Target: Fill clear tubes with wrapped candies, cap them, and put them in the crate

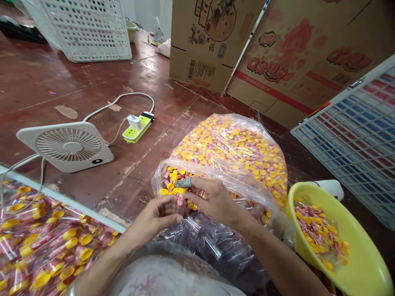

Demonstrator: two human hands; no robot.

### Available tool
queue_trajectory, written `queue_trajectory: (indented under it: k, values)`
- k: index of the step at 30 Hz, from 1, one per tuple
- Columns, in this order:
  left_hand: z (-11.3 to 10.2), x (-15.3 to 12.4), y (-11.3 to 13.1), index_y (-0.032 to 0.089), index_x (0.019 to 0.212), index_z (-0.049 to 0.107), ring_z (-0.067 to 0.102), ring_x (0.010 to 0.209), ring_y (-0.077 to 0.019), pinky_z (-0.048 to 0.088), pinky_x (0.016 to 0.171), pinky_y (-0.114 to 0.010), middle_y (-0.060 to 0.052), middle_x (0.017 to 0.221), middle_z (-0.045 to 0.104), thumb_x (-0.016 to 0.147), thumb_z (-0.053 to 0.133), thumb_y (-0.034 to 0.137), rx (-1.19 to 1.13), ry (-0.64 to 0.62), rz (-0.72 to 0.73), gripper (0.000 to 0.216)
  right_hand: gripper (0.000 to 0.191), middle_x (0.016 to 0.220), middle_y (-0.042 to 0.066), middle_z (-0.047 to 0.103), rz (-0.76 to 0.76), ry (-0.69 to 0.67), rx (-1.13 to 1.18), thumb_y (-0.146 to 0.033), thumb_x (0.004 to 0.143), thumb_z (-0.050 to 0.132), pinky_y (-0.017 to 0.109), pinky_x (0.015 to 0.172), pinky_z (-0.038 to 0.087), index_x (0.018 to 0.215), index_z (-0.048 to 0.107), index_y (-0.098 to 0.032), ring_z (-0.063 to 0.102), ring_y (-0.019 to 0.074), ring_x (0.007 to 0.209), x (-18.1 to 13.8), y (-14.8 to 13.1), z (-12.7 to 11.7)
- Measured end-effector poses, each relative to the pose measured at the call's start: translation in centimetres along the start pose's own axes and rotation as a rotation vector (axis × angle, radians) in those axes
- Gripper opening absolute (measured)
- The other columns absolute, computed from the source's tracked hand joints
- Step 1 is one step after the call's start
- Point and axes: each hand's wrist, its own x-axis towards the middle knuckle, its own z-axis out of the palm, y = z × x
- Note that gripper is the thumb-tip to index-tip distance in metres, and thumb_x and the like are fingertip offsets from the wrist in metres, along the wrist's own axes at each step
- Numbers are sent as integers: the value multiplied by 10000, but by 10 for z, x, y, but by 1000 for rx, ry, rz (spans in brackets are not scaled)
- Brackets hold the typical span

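Observation:
My left hand [159, 216] is closed around a small clear plastic tube [180, 202] with a red-and-white wrapped piece showing in its top. My right hand [212, 198], one fingertip wrapped in grey speckled tape, pinches a yellow cap [182, 190] right above the tube's mouth. Whether the cap touches the tube is hard to see. Beneath both hands lie many empty clear tubes [210, 242] in front of me. Just beyond, an open clear plastic bag [259, 135] bulges with yellow caps and red-and-white wrapped pieces.
Left front, a white-edged container [101, 218] holds capped, filled tubes. A yellow basin [364, 250] with more caps and wrapped pieces stands at right. A white fan [66, 147] and power strip [138, 127] sit on the floor. Cardboard boxes [210, 61] and white crates [89, 31] stand behind.

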Motion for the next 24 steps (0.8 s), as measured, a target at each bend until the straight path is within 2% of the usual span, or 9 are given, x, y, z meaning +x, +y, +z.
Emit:
queue_trajectory:
  k: [4,7,9,11,14,18,21,23,24]
  values:
    - [3,-1,5,212,994,706,716,900,-219,542,812,-305,-41,929,774,752,801,298,10,-19,-24,273,178,819,12,662,-46,45,-127,-250,983,555,251,745,478,823,598,-186,614,142,793,-5,-1,2]
    - [6,-2,11,198,924,710,715,887,-227,547,778,-294,-45,920,771,720,824,307,-10,20,-11,258,237,784,8,638,-129,-49,-184,-293,1004,523,255,738,479,793,564,-194,605,147,780,-9,-1,5]
    - [8,-2,12,185,943,702,713,881,-220,545,780,-287,-51,934,768,736,818,305,-63,39,8,266,246,859,41,654,-211,-113,-222,-405,967,580,295,784,499,862,571,-183,613,183,859,-12,-1,9]
    - [9,-2,8,170,956,688,711,860,-207,543,785,-285,-55,915,762,771,796,296,-137,28,14,249,389,1014,112,663,-262,-114,-291,-524,890,651,369,873,506,975,573,-152,603,248,1007,-15,-1,15]
    - [11,-1,2,156,918,661,703,791,-190,545,761,-286,-47,829,742,791,780,282,-235,6,-6,215,494,1119,176,646,-258,-60,-388,-573,855,667,433,911,503,1034,572,-123,585,300,1075,-19,1,27]
    - [15,5,2,156,888,628,667,723,-167,536,735,-285,-22,773,698,738,805,281,-261,41,-47,263,484,1051,152,658,-235,-81,-411,-574,830,696,473,966,474,1010,588,-138,583,312,1103,-17,3,29]
    - [14,9,6,171,796,590,591,659,-131,485,666,-241,29,710,620,703,782,265,-90,154,18,232,663,1214,165,616,-207,-175,-375,-581,747,775,504,1106,366,1191,548,-143,446,325,1330,-12,5,10]
    - [9,8,5,177,740,581,556,655,-129,439,635,-228,37,688,587,750,716,268,202,226,96,163,736,1286,158,584,-126,-113,-364,-548,760,779,488,1080,395,1313,484,-161,456,310,1323,-9,8,-9]
    - [6,6,3,178,743,596,563,676,-140,432,643,-235,28,702,600,785,680,273,375,226,119,133,652,1246,143,605,-70,-48,-381,-502,806,756,460,1009,448,1303,495,-169,527,294,1235,-9,11,-18]
